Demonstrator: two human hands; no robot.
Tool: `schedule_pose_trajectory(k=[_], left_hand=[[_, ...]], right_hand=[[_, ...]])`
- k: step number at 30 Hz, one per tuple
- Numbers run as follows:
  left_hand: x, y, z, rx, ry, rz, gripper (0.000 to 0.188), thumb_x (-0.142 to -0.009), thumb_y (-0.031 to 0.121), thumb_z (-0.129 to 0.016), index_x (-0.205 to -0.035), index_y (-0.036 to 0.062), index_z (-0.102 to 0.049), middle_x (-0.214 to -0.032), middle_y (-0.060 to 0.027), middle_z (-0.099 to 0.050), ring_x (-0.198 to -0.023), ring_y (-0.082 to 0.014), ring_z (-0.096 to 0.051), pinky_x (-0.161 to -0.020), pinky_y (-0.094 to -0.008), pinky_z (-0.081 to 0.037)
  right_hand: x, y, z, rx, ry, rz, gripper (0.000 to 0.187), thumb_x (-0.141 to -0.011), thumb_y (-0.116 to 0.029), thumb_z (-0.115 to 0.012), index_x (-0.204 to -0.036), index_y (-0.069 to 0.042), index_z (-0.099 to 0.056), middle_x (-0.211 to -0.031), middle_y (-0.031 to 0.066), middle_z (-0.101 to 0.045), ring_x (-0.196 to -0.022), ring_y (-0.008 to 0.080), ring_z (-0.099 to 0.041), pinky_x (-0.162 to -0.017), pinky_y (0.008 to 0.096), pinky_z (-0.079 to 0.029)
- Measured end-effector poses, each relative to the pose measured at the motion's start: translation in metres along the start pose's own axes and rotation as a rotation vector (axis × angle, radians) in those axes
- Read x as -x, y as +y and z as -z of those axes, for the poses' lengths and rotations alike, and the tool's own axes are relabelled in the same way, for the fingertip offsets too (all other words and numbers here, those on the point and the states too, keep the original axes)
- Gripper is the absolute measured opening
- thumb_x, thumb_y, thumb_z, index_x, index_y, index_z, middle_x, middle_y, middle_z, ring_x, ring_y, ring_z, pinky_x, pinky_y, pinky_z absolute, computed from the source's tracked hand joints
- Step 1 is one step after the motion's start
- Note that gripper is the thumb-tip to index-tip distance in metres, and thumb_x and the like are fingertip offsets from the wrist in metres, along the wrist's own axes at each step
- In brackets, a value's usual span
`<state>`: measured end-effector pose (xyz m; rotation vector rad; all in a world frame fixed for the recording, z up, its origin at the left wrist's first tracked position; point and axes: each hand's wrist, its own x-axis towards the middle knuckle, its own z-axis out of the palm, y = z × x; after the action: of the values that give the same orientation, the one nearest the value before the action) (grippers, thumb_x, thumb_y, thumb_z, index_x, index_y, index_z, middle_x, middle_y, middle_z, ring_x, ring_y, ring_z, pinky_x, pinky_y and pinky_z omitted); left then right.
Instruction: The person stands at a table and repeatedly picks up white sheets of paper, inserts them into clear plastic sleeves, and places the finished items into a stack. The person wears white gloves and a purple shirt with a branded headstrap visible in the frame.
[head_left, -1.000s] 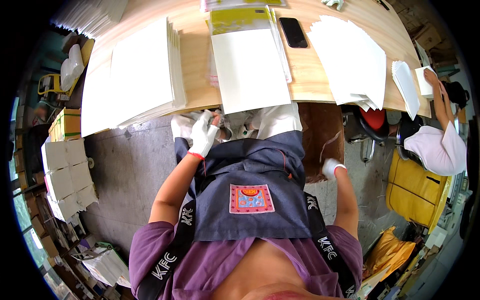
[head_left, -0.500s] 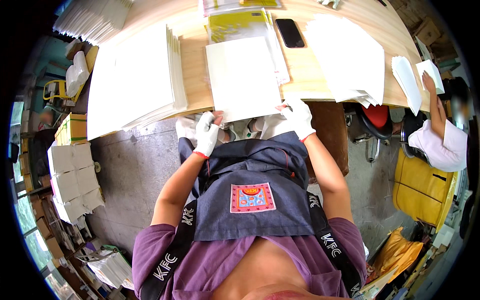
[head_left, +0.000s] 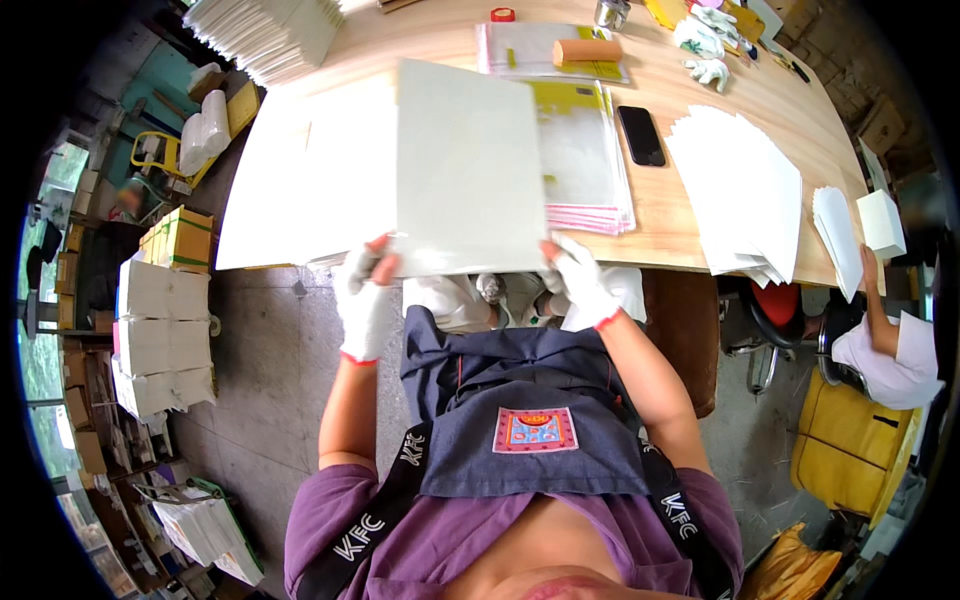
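A blank white rectangular sheet (head_left: 470, 170), or thin packet of sheets, is raised over the table's near edge. My left hand (head_left: 363, 305) pinches its lower left corner, and my right hand (head_left: 583, 282) grips the lower right corner. Both hands wear white gloves that leave some fingertips bare. Left of the sheet spreads a broad stack of white paper (head_left: 305, 180), partly covered by it. Behind its right side lies a pile of clear plastic bags (head_left: 590, 145) with yellow-green print and pink edges. The sheet hides part of that pile.
A black phone (head_left: 641, 136) lies right of the bags, beside fanned white sheets (head_left: 738, 195). Farther back are more bags with a tan cylindrical block (head_left: 587, 52) and loose gloves (head_left: 706, 73). At the right, a co-worker's hand (head_left: 870, 268) touches a folded white stack (head_left: 838, 243).
The sheet has been lifted off the bag pile and shifted left toward the paper stack, both hands still on its lower corners. The view has also shifted, showing more of the table's far side.
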<state>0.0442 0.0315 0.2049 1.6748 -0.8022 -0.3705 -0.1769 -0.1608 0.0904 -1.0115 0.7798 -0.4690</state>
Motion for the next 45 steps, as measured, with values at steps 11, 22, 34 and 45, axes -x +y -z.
schedule_pose_trajectory(k=[11,22,34,45], left_hand=[[-0.053,-0.113,0.097,0.033,0.361,0.055,0.043,-0.088,0.0,-0.041,-0.13,-0.0026,-0.05,-0.128,-0.0123,-0.054,-0.111,-0.0177,-0.053,-0.095,-0.0278,-0.041],[0.069,-0.18,0.025,-0.027,0.322,-0.053,0.04,-0.091,0.0,-0.036,-0.129,-0.0007,-0.049,-0.129,-0.0149,-0.052,-0.115,-0.0214,-0.052,-0.094,-0.0267,-0.042],[-0.04,-0.052,-0.16,-0.499,-0.334,-0.727,0.038,-0.074,0.002,-0.061,-0.111,0.0076,-0.061,-0.123,-0.0142,-0.055,-0.118,-0.0349,-0.049,-0.1,-0.0413,-0.039],[-0.072,-0.048,-0.205,-1.096,-0.675,-0.525,0.039,-0.07,0.024,-0.067,-0.107,0.0168,-0.058,-0.112,-0.0088,-0.054,-0.104,-0.0327,-0.054,-0.092,-0.0452,-0.041]], right_hand=[[-0.048,-0.056,-0.126,0.449,-0.279,0.167,0.035,-0.09,-0.036,-0.057,-0.078,-0.005,-0.065,-0.061,0.0035,-0.062,-0.053,0.0126,-0.058,-0.054,0.0277,-0.045],[0.063,-0.171,0.194,1.67,0.747,0.427,0.023,-0.079,-0.018,-0.056,-0.101,-0.012,-0.059,-0.102,0.0066,-0.064,-0.093,0.0272,-0.059,-0.083,0.0383,-0.047],[0.061,-0.163,0.246,1.916,0.689,0.559,0.024,-0.086,-0.031,-0.056,-0.099,-0.012,-0.059,-0.087,0.0063,-0.063,-0.087,0.0278,-0.06,-0.073,0.0386,-0.048],[0.179,-0.057,0.164,0.669,0.658,0.356,0.041,-0.096,-0.042,-0.044,-0.078,-0.006,-0.054,-0.054,0.0064,-0.056,-0.046,0.0177,-0.052,-0.046,0.0264,-0.039]])
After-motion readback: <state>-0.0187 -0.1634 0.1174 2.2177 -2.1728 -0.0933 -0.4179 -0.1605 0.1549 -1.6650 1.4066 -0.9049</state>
